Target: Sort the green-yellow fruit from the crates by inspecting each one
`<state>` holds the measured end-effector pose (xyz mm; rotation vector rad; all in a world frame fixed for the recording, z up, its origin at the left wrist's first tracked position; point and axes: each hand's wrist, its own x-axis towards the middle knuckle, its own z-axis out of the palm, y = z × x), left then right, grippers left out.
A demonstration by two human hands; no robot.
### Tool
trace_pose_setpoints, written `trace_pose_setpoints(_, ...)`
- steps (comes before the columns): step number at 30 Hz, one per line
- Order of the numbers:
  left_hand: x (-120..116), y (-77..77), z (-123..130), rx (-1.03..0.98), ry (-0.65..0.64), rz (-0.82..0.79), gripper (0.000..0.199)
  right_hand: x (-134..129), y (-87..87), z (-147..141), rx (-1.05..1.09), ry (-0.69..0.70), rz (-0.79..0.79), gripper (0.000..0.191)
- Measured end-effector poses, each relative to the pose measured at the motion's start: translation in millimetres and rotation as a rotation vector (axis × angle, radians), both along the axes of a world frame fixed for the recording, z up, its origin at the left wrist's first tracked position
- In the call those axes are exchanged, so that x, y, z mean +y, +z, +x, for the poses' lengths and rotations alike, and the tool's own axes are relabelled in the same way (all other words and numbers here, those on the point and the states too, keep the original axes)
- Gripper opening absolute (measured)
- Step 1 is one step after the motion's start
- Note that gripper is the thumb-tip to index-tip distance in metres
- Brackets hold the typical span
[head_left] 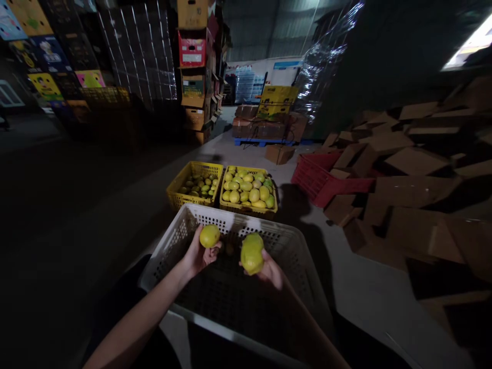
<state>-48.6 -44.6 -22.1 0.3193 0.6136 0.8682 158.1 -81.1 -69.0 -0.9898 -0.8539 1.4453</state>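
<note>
My left hand [198, 256] grips a round yellow lemon [209, 236] above the far left part of a white plastic crate [246, 221]. In my right hand [272, 270] is a larger, greenish-yellow lemon [252, 254], held over the middle of the same crate. The two fruits are apart from each other. Deep shadow covers the crate's floor, where a few small roundish shapes show dimly. Just beyond stand a yellow crate [222, 204] heaped with yellow and greenish lemons [246, 186] and, to its left, another yellow crate [173, 199] with darker green-yellow fruit [200, 184] lower inside.
On the right, a red crate [319, 187] adjoins a large heap of flattened cardboard boxes [418, 205]. Further back, yellow and brown cartons sit on a blue pallet [246, 142]. Tall box stacks [193, 77] rise behind on the left. Concrete floor [361, 277] surrounds the crates.
</note>
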Motion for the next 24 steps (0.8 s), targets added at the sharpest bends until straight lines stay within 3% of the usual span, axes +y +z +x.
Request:
trace_pose_setpoints(4, 1.0, -0.7, 1.0, 0.03, 0.015, 0.001, 0.057, 1.4, 4.0, -2.6, 0.12, 0.129, -0.17, 0.052)
trace_pose_setpoints(9, -0.3, -7.3, 8.7, 0.076, 0.14, 0.08, 0.031, -5.5, 11.9, -11.1, 0.123, -0.054, -0.157, 0.045)
trace_pose_setpoints(14, -4.2, -11.0, 10.6, 0.055, 0.213, 0.138, 0.048, -7.2, 12.2, -9.7, 0.131, -0.008, -0.136, 0.043)
trace_pose_setpoints(20, -11.7, -11.8, 15.9, 0.122, 0.11, 0.128, 0.04, -7.7, 6.5, -11.0, 0.105, 0.048, -0.149, 0.044)
trace_pose_setpoints(24, -13.6, -7.8, 19.5, 0.156, 0.04, 0.023, 0.04, -8.5, 12.0, -15.9, 0.111, 0.035, -0.201, 0.044)
